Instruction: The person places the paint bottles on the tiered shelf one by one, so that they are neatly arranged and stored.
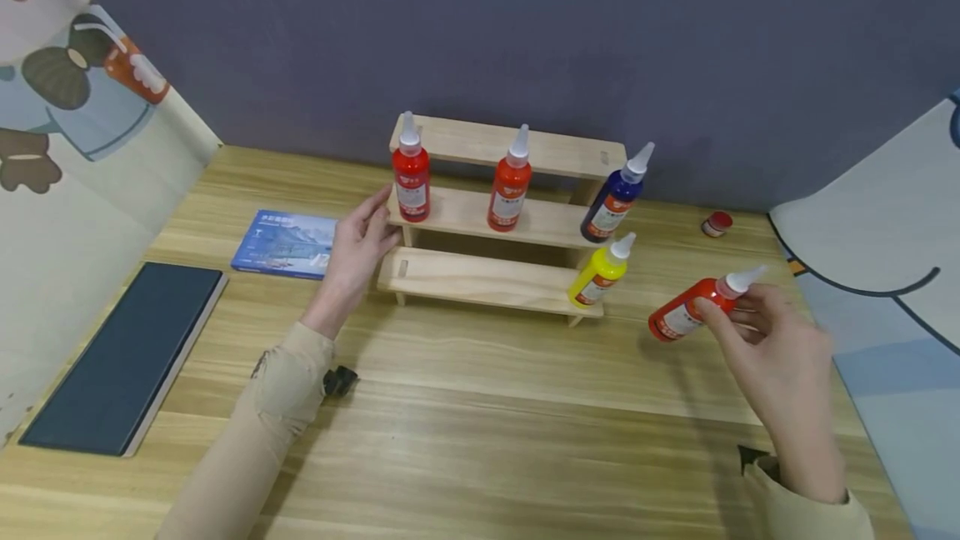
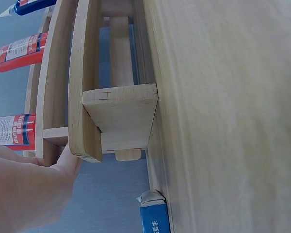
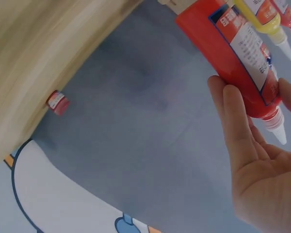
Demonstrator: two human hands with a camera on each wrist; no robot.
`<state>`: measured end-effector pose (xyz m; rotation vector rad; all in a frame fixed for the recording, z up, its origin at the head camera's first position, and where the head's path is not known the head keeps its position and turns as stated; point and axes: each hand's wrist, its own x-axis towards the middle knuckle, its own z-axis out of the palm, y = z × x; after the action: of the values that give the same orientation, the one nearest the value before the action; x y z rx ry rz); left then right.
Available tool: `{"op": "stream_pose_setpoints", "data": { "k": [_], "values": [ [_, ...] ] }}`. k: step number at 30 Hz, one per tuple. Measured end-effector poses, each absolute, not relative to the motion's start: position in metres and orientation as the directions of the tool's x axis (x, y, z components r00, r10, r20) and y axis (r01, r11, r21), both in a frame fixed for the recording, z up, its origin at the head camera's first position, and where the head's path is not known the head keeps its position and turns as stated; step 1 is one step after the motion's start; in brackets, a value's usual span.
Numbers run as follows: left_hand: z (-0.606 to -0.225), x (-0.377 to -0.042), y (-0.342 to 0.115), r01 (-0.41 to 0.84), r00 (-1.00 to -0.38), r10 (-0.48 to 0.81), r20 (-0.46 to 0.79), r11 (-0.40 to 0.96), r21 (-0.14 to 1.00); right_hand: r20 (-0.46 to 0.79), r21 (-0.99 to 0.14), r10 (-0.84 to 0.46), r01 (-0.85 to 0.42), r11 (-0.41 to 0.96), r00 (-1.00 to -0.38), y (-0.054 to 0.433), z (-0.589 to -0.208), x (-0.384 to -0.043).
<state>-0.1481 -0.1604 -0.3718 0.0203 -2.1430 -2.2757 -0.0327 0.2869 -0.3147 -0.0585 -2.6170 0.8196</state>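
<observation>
A three-tier wooden rack (image 1: 495,282) stands against the back wall. Its middle tier carries two red paint bottles, one at the left end (image 1: 412,190) and one near the middle (image 1: 508,198), plus a dark blue bottle (image 1: 611,207) at the right. On the bottom tier's right end is a yellow bottle (image 1: 597,277). My left hand (image 1: 356,252) grips the rack's left end at the middle tier, some fingers hidden behind the wood in the left wrist view. To the right of the rack, my right hand (image 1: 783,357) holds another red paint bottle (image 3: 237,58) between thumb and fingers, tilted, white nozzle pointing up and right.
A blue box with a mountain picture (image 1: 288,244) lies left of the rack. Nearer the left edge is a dark flat book-like slab (image 1: 123,357). A small red jar (image 1: 717,224) sits at the back right. Cartoon-printed panels (image 1: 75,190) flank the table.
</observation>
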Motion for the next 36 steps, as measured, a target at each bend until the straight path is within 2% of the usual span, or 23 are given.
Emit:
{"op": "stream_pose_setpoints", "data": {
  "k": [10,19,36],
  "values": [
    [-0.371,-0.149,-0.161,0.003,-1.000,-0.015,0.002,-0.069,0.998,0.410,-0.513,0.083,-0.155,0.844,-0.908,0.270,-0.307,-0.028],
    [-0.373,-0.148,-0.160,-0.004,-1.000,-0.019,-0.005,-0.067,0.998,0.381,-0.566,0.034,-0.204,0.799,-0.924,0.245,-0.303,-0.027],
    [-0.371,-0.147,-0.161,0.005,-1.000,-0.022,0.004,-0.061,0.998,0.407,-0.609,-0.089,-0.343,0.716,-0.909,0.201,-0.309,-0.039]
  ]
}}
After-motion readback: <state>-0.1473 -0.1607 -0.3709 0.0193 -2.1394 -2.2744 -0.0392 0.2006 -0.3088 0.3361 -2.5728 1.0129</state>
